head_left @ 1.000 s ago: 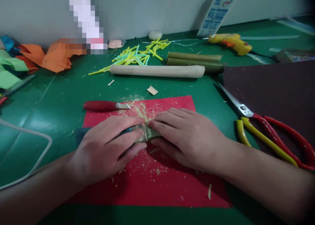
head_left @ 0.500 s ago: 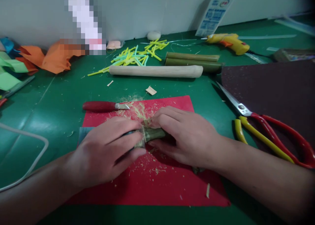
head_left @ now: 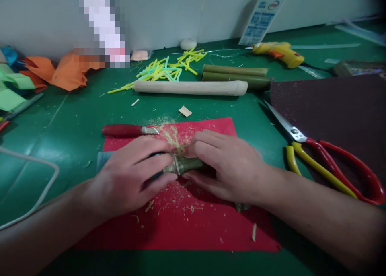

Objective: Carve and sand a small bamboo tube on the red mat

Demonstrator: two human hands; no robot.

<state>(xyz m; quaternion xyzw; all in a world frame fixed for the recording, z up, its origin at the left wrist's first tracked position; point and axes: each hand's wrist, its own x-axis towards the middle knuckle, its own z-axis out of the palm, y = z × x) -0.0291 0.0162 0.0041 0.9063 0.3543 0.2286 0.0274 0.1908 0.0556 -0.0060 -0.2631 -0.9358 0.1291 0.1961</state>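
My left hand (head_left: 135, 175) is closed with its fingers curled over the left part of a greenish bamboo piece (head_left: 188, 163). Something dark with a blue edge shows between those fingers; its kind cannot be made out. From the other side my right hand (head_left: 224, 163) wraps the same bamboo, which has a pale ring at a joint. Both hands are over a red sheet (head_left: 199, 231) strewn with fine shavings. A bluish-grey flat strip (head_left: 104, 159) sticks out beyond my left hand. Behind it lies a red-handled knife (head_left: 123, 130) with a short blade.
A peeled bamboo stick (head_left: 189, 87), green bamboo tubes (head_left: 235, 77) and yellow-green cut strips (head_left: 163, 69) lie behind. Large red-handled scissors (head_left: 319, 147) rest at right on a dark sheet (head_left: 331, 111). A yellow glue gun (head_left: 277, 52) is farther back. A white cable (head_left: 48, 187) runs at left.
My left hand has shifted slightly up and left along the bamboo, uncovering a little more around the joint and some shavings below. My right hand stays almost in place.
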